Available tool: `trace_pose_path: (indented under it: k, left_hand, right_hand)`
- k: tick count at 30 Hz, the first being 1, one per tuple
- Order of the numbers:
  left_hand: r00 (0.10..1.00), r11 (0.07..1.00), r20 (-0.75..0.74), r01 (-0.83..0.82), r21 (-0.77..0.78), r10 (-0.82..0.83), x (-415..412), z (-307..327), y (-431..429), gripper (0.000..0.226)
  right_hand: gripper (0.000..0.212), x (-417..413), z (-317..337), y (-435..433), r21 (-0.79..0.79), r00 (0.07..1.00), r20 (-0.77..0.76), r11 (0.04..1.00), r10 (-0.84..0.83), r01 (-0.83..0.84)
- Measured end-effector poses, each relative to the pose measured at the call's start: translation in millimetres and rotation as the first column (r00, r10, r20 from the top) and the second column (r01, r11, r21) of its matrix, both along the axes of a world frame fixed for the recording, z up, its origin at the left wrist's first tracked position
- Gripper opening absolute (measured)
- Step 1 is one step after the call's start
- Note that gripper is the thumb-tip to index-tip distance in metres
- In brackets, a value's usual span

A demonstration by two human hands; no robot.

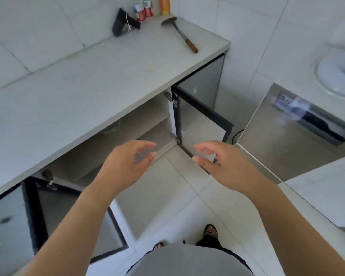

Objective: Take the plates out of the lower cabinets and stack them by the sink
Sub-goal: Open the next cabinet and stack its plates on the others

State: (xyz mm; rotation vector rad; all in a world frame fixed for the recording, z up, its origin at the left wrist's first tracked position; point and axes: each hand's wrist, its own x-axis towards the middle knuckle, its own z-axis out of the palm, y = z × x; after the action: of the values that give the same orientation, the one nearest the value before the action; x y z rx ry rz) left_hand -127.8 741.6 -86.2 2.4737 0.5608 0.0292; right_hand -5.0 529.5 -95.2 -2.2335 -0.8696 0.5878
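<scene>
Left hand (pixel 126 166) and right hand (pixel 221 162) hover, grips spread, empty. A likely plate rim (pixel 112 127) lies deep in the cabinet (pixel 147 116) at eleven o'clock; reaching blind under the worktop (pixel 88 86) could fumble it.

Lighting: bright, even, diffuse; soft shadow inside the open cabinet (pixel 127 124). Glare: pale bluish reflection on the steel panel (pixel 277 148), right. Blur: motion smear along right edge. Distortion: wide-angle bowing of bench (pixel 88 86) lines.

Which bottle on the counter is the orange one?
The rightmost bottle, orange all over; the two red-labelled bottles stand just left of it.
</scene>
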Motion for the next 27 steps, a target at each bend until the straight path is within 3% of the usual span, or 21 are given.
trace_pose_path:
  k: [9, 15, 22, 27]
  left_hand:
    - [0.977, 0.977, 0.005, -0.215, -0.015, 0.215, 31, 0, 6, 0.026]
    - [0.923, 0.923, 0.032, -0.382, -0.042, 0.384, 19, -7, 63, 0.027]
    - [0.875, 0.876, 0.068, -0.475, -0.084, 0.480, 17, -2, 147, 0.027]
    - [0.845, 0.848, 0.080, -0.526, -0.056, 0.529, 8, -2, 197, 0.028]
  right_hand:
    - [0.035, 70, -10, 54, 0.031, 0.976, -0.022, 0.976, 0.217, -0.216]
    - [0.039, 79, -10, 138, 0.013, 0.919, -0.010, 0.919, 0.393, -0.393]
    - [0.041, 91, 6, 231, -0.066, 0.874, 0.092, 0.878, 0.478, -0.474]
    - [0.040, 88, 6, 291, -0.052, 0.855, 0.068, 0.857, 0.515, -0.512]
